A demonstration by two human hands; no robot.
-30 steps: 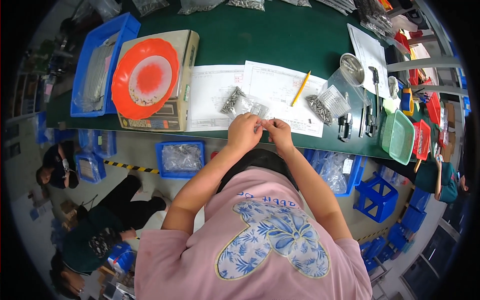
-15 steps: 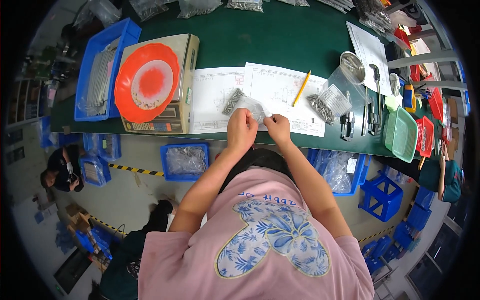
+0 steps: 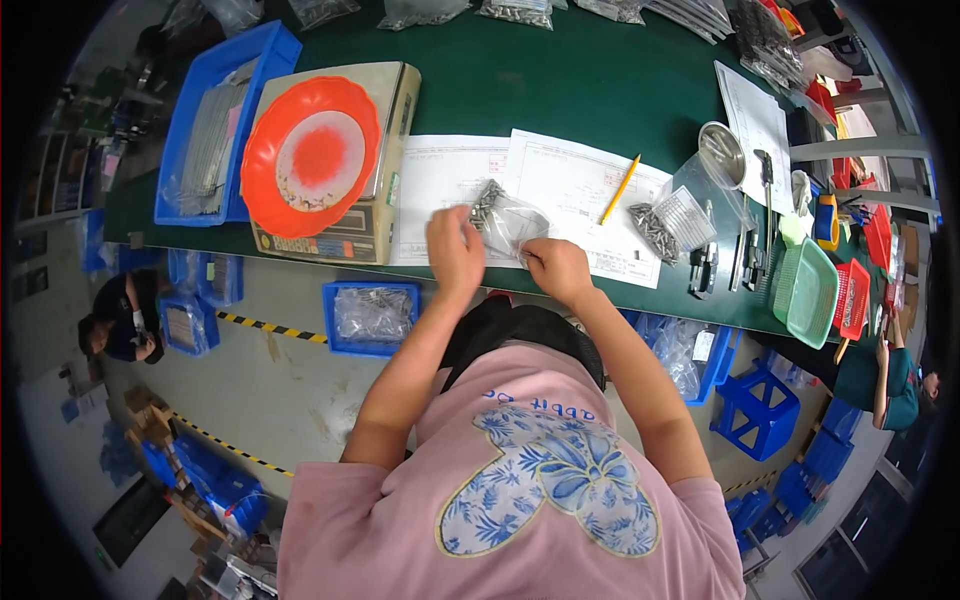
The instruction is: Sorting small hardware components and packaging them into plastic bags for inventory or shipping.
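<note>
A clear plastic bag (image 3: 515, 228) with small metal parts (image 3: 487, 202) gathered at its far left end lies on printed drawing sheets (image 3: 440, 170). My right hand (image 3: 560, 268) pinches the near right corner of the bag between thumb and fingers. Beside the bag's left edge is my left hand (image 3: 456, 252), its curled fingers smeared by motion. Whether it grips the plastic does not show. To the right, a second clear bag of similar metal parts (image 3: 655, 230) rests on the sheet's edge. A yellow pencil (image 3: 620, 190) lies between the two bags.
Left stands a boxy scale (image 3: 398, 130) carrying an orange-red dish (image 3: 262, 150), beside a blue bin (image 3: 270, 70). On the right are a metal cup (image 3: 722, 155), hand tools (image 3: 752, 250) and a green basket (image 3: 808, 290). Filled bags (image 3: 520, 12) line the far side; co-workers are at both sides.
My left hand has moved left, away from my right hand, and more of the bag shows between them. My right hand still pinches the bag. The whole view has shifted slightly.
</note>
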